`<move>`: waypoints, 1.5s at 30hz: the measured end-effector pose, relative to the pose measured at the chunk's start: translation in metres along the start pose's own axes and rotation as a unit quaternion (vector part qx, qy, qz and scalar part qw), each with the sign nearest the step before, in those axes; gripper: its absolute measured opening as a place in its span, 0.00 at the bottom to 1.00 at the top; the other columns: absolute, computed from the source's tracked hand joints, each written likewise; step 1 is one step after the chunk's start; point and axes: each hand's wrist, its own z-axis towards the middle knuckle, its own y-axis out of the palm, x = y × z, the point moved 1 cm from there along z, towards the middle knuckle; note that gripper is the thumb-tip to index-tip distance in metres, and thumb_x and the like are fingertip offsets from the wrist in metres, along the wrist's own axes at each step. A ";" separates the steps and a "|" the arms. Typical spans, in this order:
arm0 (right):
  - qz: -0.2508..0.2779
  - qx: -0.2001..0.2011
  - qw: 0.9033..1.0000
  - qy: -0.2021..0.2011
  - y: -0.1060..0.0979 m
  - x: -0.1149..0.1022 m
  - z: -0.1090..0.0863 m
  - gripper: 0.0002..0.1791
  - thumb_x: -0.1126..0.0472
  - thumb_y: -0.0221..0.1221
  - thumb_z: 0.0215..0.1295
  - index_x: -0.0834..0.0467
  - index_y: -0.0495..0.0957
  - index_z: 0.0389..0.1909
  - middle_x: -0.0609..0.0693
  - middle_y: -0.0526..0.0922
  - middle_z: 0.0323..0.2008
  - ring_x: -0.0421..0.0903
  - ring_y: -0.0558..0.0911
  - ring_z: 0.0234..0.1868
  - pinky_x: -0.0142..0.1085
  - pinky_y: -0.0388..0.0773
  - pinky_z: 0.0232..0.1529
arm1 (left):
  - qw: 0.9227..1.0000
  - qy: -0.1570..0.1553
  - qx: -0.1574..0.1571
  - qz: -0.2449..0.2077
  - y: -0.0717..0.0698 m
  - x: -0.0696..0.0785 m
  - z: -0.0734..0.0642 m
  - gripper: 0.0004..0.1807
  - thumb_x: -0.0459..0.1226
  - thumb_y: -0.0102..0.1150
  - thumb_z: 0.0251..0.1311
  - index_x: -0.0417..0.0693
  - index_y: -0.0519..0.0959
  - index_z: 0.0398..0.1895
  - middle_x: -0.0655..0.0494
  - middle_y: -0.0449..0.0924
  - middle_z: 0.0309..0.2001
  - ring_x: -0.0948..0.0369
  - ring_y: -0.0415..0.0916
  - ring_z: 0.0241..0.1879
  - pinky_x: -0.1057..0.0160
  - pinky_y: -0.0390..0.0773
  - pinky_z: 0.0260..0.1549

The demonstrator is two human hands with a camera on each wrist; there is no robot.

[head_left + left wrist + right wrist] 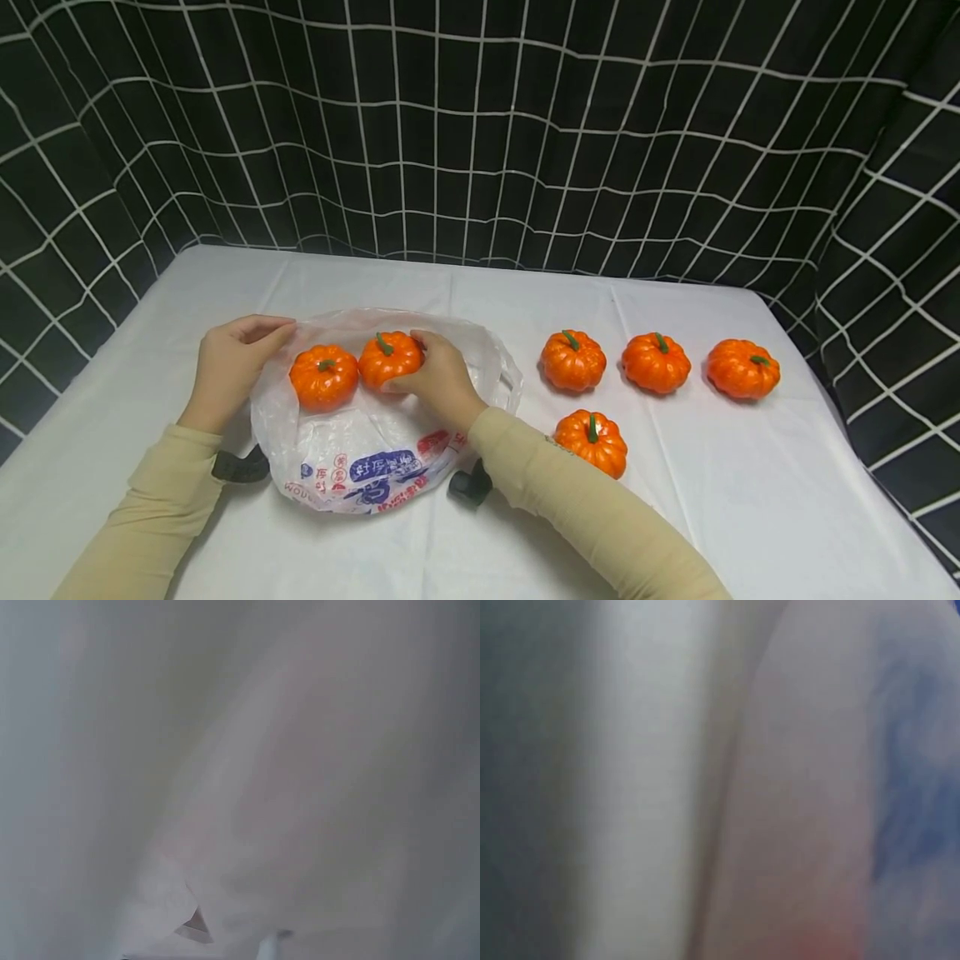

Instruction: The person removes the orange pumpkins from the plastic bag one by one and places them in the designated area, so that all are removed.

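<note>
A white plastic bag (337,433) with blue and red print lies spread on the table, its mouth facing up. My left hand (236,358) pinches the bag's left rim between thumb and fingers. Inside the bag, on the left, sits a small orange pumpkin (324,379) with a green stem. Right beside it is a second pumpkin (390,357), held by my right hand (442,379) with fingers behind and thumb in front. Both wrist views are blurred; the right one shows the bag's blue print (922,772) close up.
To the right of the bag, a back row holds three more pumpkins: one nearest the bag (573,361), one in the middle (656,364) and one far right (742,370). Another pumpkin (592,442) lies in front, partly behind my right sleeve (577,492). A black gridded curtain (480,133) surrounds the white table (360,558).
</note>
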 end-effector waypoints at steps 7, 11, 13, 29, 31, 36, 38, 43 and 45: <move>-0.004 0.005 1.000 0.001 -0.003 0.001 -0.004 0.42 0.65 0.74 0.50 0.66 0.68 0.67 0.62 0.75 0.64 0.57 0.74 0.66 0.45 0.68 0.70 | 1.000 -0.005 -0.004 0.004 0.001 0.000 0.000 0.27 0.53 0.56 0.68 0.39 0.82 0.53 0.40 0.83 0.54 0.48 0.74 0.60 0.45 0.71 0.64; 0.002 0.001 1.000 -0.001 -0.005 0.001 -0.010 0.41 0.65 0.74 0.50 0.65 0.69 0.67 0.61 0.76 0.64 0.56 0.75 0.66 0.45 0.69 0.69 | 1.000 -0.007 -0.007 0.007 0.001 -0.001 0.001 0.27 0.54 0.56 0.68 0.40 0.83 0.53 0.40 0.83 0.54 0.48 0.74 0.59 0.47 0.72 0.63; 0.003 -0.004 1.000 0.000 -0.006 0.000 -0.014 0.41 0.64 0.74 0.50 0.63 0.70 0.67 0.59 0.76 0.64 0.55 0.75 0.66 0.45 0.69 0.69 | 1.000 -0.008 -0.009 0.009 0.002 -0.001 0.002 0.27 0.54 0.56 0.68 0.41 0.83 0.53 0.40 0.84 0.54 0.49 0.74 0.59 0.48 0.73 0.62; 0.002 -0.022 0.999 -0.027 -0.045 -0.008 -0.055 0.42 0.61 0.76 0.48 0.63 0.71 0.67 0.58 0.76 0.65 0.55 0.76 0.66 0.49 0.73 0.65 | 1.000 -0.010 -0.008 0.008 0.001 0.001 0.000 0.27 0.54 0.56 0.68 0.40 0.82 0.54 0.40 0.83 0.54 0.49 0.74 0.59 0.47 0.73 0.62; 0.007 -0.020 0.999 -0.027 -0.051 -0.009 -0.061 0.43 0.61 0.76 0.47 0.63 0.71 0.66 0.57 0.77 0.65 0.55 0.76 0.65 0.49 0.74 0.64 | 1.000 -0.008 -0.008 0.009 0.001 0.001 0.000 0.27 0.54 0.56 0.68 0.40 0.82 0.54 0.40 0.83 0.54 0.50 0.74 0.59 0.48 0.73 0.62; 0.028 -0.016 0.999 -0.022 -0.065 -0.013 -0.074 0.43 0.63 0.77 0.46 0.63 0.71 0.66 0.56 0.76 0.65 0.54 0.76 0.66 0.48 0.75 0.62 | 1.000 -0.004 -0.008 0.015 0.001 0.001 0.000 0.27 0.54 0.56 0.68 0.41 0.82 0.54 0.41 0.83 0.54 0.50 0.75 0.58 0.50 0.75 0.60; 0.032 -0.013 0.999 -0.024 -0.070 -0.014 -0.078 0.43 0.63 0.77 0.46 0.64 0.71 0.66 0.56 0.77 0.65 0.54 0.76 0.66 0.47 0.75 0.62 | 1.000 -0.005 -0.009 0.015 0.001 0.001 0.000 0.27 0.54 0.56 0.68 0.41 0.82 0.54 0.41 0.83 0.54 0.49 0.74 0.58 0.50 0.75 0.60; 0.044 -0.008 0.999 -0.026 -0.084 -0.016 -0.086 0.43 0.64 0.77 0.45 0.63 0.72 0.66 0.56 0.76 0.65 0.52 0.74 0.68 0.45 0.76 0.61 | 1.000 -0.004 -0.010 0.014 0.002 -0.001 0.000 0.27 0.54 0.56 0.68 0.41 0.82 0.54 0.41 0.83 0.54 0.49 0.74 0.59 0.49 0.74 0.61; 0.052 -0.008 0.998 -0.022 -0.089 -0.015 -0.089 0.44 0.63 0.77 0.45 0.62 0.71 0.66 0.55 0.76 0.66 0.52 0.74 0.68 0.44 0.76 0.61 | 1.000 -0.002 -0.009 0.013 0.002 -0.001 0.000 0.27 0.54 0.56 0.68 0.41 0.83 0.53 0.41 0.83 0.54 0.50 0.74 0.59 0.49 0.74 0.61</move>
